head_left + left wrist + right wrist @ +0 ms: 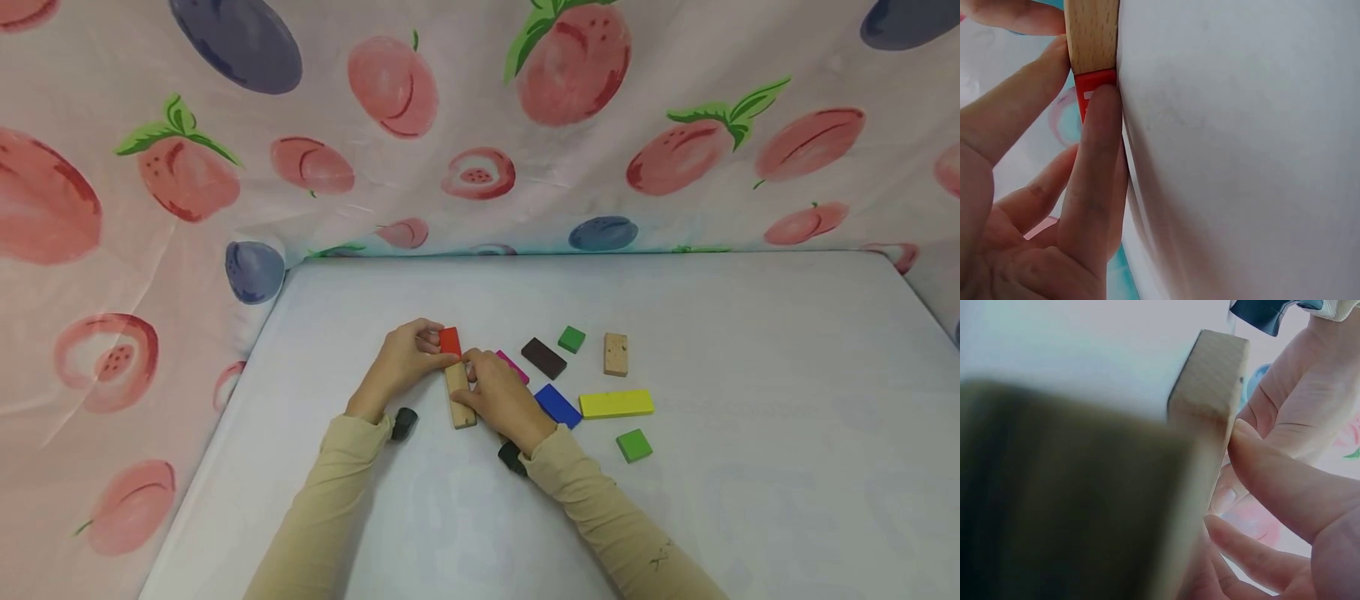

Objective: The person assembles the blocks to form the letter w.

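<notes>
A red block (449,342) lies end to end with a long plain wooden block (461,408), left of the middle of the table. My left hand (401,358) holds the red block from its left side; in the left wrist view a fingertip presses the red block's (1096,80) side and the thumb meets the seam. From the right, my right hand (504,398) grips the wooden block, its thumb against the block's (1210,375) edge in the right wrist view. Its index fingertip comes close to the seam between the two blocks.
Right of the hands lie magenta (513,367), dark brown (543,358), blue (558,406) and yellow (617,404) blocks. Two green squares (572,339) and a short wooden block (616,355) lie among them. A blurred brown block (1072,494) fills the right wrist foreground.
</notes>
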`<state>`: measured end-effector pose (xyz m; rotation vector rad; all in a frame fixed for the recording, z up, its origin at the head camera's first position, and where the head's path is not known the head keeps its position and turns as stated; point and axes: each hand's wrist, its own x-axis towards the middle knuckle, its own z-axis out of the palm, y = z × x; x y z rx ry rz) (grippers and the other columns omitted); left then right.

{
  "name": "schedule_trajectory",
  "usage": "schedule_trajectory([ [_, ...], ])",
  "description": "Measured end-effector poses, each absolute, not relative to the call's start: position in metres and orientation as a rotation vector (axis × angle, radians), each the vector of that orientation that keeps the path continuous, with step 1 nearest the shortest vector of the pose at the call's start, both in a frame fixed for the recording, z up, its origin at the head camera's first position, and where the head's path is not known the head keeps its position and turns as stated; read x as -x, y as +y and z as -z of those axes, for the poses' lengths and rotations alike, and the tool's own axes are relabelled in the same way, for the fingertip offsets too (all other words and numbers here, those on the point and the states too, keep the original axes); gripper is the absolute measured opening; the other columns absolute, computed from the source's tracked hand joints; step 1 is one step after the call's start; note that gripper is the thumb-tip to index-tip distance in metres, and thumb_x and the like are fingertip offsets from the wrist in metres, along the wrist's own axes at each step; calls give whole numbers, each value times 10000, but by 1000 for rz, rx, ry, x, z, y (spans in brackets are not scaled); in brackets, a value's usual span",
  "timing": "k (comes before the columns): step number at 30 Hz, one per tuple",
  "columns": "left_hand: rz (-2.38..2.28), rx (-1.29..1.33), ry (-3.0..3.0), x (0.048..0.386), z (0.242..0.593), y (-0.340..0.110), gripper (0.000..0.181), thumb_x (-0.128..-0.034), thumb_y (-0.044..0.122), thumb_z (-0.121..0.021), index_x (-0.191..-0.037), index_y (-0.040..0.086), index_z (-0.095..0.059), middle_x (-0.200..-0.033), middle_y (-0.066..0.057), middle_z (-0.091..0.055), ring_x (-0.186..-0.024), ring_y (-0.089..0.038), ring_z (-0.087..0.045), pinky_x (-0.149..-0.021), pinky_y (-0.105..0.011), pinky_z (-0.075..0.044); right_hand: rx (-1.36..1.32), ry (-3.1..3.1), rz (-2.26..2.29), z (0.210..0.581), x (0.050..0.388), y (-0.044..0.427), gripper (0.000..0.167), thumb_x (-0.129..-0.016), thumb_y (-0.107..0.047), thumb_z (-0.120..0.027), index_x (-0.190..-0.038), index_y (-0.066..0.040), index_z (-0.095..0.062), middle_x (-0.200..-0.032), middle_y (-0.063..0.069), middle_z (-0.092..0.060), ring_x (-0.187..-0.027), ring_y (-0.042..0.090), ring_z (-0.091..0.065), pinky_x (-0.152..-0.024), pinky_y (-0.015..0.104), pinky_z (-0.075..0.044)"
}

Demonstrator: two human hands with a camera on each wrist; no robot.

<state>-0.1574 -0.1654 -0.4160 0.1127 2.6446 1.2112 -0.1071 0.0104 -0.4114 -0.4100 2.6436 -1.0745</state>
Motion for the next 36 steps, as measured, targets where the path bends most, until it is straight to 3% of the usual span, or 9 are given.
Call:
schedule_trajectory([
  [19,-1220,-140,2653,155,416,-166,546,-822,202,-827,-1289,21,-610,-1069,-129,-663,-993,-251,-670,-915,-405,-547,400,2632,1100,409,105,12,469,-892,-198,-758,-1269,1,-563,-959,85,-578,-784,163,-528,-627,221,-466],
  [36,-1174,-234,2750,151,410,-166,507,-838,230,-814,-1274,46,-633,-1113,-135,-656,-949,-241,-681,-879,-415,-557,517,2714,1043,399,101,20,405,-896,-196,-754,-1230,-17,-611,-1003,79,-599,-847,147,-527,-724,255,-493],
])
